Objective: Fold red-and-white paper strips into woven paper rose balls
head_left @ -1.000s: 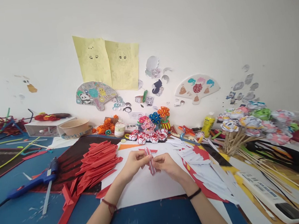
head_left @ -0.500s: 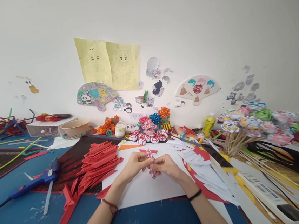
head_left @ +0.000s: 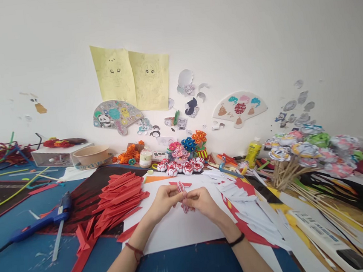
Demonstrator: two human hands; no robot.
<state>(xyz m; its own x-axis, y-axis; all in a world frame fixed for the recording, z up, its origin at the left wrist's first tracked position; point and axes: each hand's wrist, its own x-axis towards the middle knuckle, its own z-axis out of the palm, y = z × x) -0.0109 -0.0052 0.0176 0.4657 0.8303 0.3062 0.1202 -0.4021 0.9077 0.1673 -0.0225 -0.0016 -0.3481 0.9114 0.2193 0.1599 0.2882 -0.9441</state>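
Both left hand (head_left: 166,202) and right hand (head_left: 203,201) pinch one slim striped bundle (head_left: 185,207) (its red and white lines run lengthwise) at six o'clock from the small red-white flowers (head_left: 172,170).

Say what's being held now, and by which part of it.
A red-and-white striped piece, pinched around its middle by the fingers of the left hand and right hand; its ends stick out past the fingers.

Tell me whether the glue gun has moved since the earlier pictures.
No. The blue glue gun lies in the same spot, judged against the round bowl behind it; only the view shifts slightly.
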